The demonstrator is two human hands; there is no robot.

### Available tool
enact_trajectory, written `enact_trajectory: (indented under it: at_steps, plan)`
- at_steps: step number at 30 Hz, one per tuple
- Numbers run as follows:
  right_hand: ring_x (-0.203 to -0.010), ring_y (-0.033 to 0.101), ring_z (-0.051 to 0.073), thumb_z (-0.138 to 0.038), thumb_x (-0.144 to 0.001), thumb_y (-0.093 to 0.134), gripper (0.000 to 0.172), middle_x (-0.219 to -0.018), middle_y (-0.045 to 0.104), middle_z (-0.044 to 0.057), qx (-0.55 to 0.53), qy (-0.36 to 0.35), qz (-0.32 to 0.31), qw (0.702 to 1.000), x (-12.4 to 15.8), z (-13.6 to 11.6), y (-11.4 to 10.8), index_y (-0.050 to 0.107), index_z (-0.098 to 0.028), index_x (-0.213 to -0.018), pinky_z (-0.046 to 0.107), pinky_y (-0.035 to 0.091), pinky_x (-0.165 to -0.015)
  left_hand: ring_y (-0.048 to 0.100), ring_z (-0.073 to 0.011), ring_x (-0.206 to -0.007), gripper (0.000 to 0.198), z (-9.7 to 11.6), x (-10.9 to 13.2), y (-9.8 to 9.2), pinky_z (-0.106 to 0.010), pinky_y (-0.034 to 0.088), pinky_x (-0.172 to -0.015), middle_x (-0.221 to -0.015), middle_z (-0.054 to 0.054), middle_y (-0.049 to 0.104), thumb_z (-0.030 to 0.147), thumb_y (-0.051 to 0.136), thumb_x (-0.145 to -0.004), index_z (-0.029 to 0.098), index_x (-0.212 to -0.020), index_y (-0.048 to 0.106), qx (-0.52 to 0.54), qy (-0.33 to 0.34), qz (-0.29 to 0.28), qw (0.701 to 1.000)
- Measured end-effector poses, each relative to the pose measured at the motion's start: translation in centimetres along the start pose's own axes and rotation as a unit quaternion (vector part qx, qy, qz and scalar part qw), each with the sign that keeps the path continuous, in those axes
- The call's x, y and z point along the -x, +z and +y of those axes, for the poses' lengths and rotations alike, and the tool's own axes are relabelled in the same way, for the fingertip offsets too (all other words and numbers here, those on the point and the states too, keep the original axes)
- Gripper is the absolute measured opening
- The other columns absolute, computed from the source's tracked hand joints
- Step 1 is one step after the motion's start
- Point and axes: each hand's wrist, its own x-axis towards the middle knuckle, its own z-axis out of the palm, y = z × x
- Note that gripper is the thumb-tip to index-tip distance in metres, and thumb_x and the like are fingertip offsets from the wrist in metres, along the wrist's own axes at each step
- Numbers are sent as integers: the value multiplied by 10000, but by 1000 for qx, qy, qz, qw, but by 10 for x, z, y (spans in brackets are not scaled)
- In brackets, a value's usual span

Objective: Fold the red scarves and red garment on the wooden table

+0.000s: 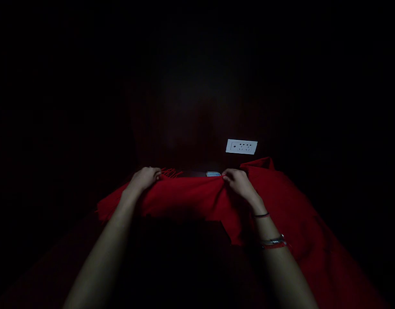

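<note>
A red fringed scarf [191,197] lies spread in front of me in a very dark room. My left hand [144,178] is closed on its far edge at the left, beside the red fringe. My right hand [238,182] pinches the same edge farther right, fingers curled into the cloth. The scarf runs on to the right and down past my right forearm, which wears thin bracelets [273,242]. What the scarf rests on is hidden in the dark.
A white wall socket plate [241,146] shows on the dark wall behind. A small pale object [213,174] lies just beyond the scarf's edge between my hands. Everything else is black.
</note>
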Motion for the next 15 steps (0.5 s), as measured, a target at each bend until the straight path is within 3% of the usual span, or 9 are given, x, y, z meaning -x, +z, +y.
enact_trajectory:
  at_steps: [2, 4, 5, 6, 9, 11, 13, 15]
  plan:
    - [-777, 576, 162, -206, -756, 475, 158, -825, 644, 51, -114, -6, 100, 988, -1, -1, -10, 613, -154, -815, 276, 430, -717, 558, -171, -722, 275, 0, 7, -23, -299, 418, -700, -818, -51, 622, 299, 318, -812, 191, -826, 571, 25, 1, 55, 998]
    - [-762, 576, 158, -259, -743, 502, 169, -818, 642, 37, -204, -17, 142, 969, -1, -8, -17, 612, -158, -822, 281, 437, -704, 549, -169, -837, 295, 15, 15, -32, -291, 406, -780, -932, -52, 603, 369, 329, -814, 195, -923, 540, 90, 47, 98, 990]
    - [-759, 576, 157, -274, -736, 514, 174, -814, 642, 33, -232, -25, 145, 961, 0, -12, -19, 614, -159, -821, 282, 438, -702, 528, -173, -920, 333, 29, 18, -31, -286, 394, -821, -1025, -58, 575, 414, 374, -793, 191, -999, 512, 129, 88, 92, 983]
    - [-761, 576, 156, -282, -730, 523, 176, -814, 642, 31, -249, -34, 144, 957, 1, -17, -21, 617, -162, -818, 283, 437, -705, 507, -174, -973, 381, 44, 21, -26, -285, 391, -837, -1089, -58, 547, 438, 400, -775, 193, -1053, 485, 165, 132, 67, 975]
    - [-777, 574, 156, -290, -732, 527, 173, -819, 643, 25, -255, -44, 162, 952, 4, -29, -22, 624, -173, -815, 294, 436, -725, 547, -150, -839, 322, 92, 25, -4, -251, 430, -721, -924, -13, 599, 410, 439, -758, 206, -995, 518, 236, 269, -135, 924]
    - [-792, 573, 160, -294, -743, 517, 178, -834, 642, 29, -250, -39, 187, 949, 4, -30, -22, 625, -177, -825, 304, 439, -737, 531, -136, -696, 253, 109, 22, 5, -239, 421, -625, -755, 2, 583, 393, 441, -768, 181, -846, 556, 242, 300, -169, 907]
    - [-818, 572, 164, -303, -762, 500, 197, -862, 638, 37, -239, -30, 206, 948, 2, -26, -22, 619, -177, -853, 315, 440, -758, 495, -127, -633, 263, 110, 18, 3, -238, 404, -589, -685, 4, 546, 387, 422, -784, 166, -758, 562, 234, 300, -105, 919]
    - [-867, 566, 167, -322, -776, 489, 242, -929, 626, 49, -221, -25, 191, 956, 1, -17, -20, 600, -180, -937, 330, 435, -793, 497, -134, -669, 287, 99, 15, -11, -251, 412, -640, -714, -8, 548, 377, 394, -796, 162, -756, 579, 210, 273, 13, 939]
